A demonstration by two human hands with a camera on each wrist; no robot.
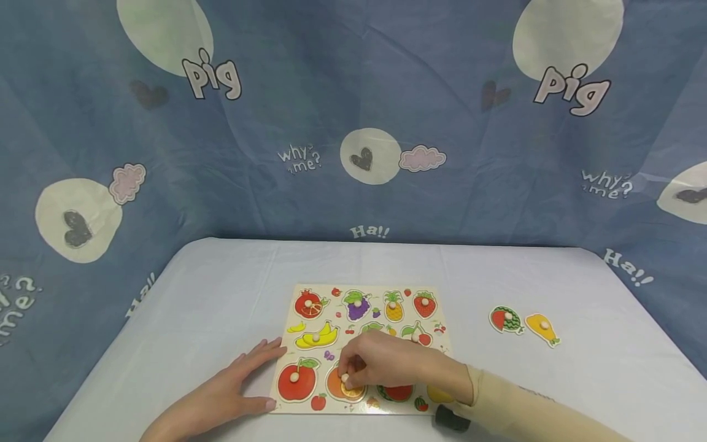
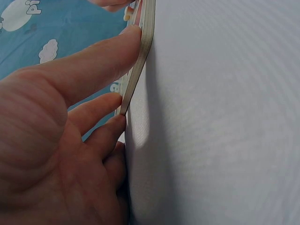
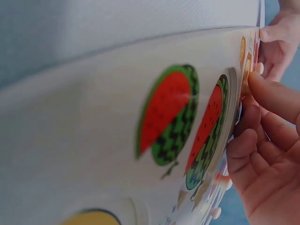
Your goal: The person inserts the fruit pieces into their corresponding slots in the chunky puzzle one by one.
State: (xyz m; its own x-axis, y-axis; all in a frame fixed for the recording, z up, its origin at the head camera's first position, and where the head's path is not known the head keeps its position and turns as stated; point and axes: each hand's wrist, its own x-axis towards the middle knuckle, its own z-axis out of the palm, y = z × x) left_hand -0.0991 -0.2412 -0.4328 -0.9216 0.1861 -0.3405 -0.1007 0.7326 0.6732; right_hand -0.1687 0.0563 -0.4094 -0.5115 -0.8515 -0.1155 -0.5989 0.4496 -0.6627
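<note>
A wooden fruit puzzle board [image 1: 361,288] lies flat on the white table. My right hand [image 1: 381,362] is over its lower middle, thumb and fingers pinching the small knob of the orange piece [image 1: 353,393], which lies at the orange's place. In the right wrist view the thumb and fingers of the right hand [image 3: 267,154] meet at that piece, beyond the printed watermelon recess [image 3: 206,131]. My left hand [image 1: 221,393] rests at the board's left edge with fingers spread. In the left wrist view its thumb and fingertips touch the board's side [image 2: 136,75].
Right of the board lie a loose watermelon piece [image 1: 512,321] and a loose pear piece [image 1: 540,328]. Knobbed pieces such as the apple [image 1: 298,387], bananas [image 1: 320,339] and strawberry [image 1: 424,307] sit in the board. A blue printed cloth [image 1: 359,202] hangs behind the table.
</note>
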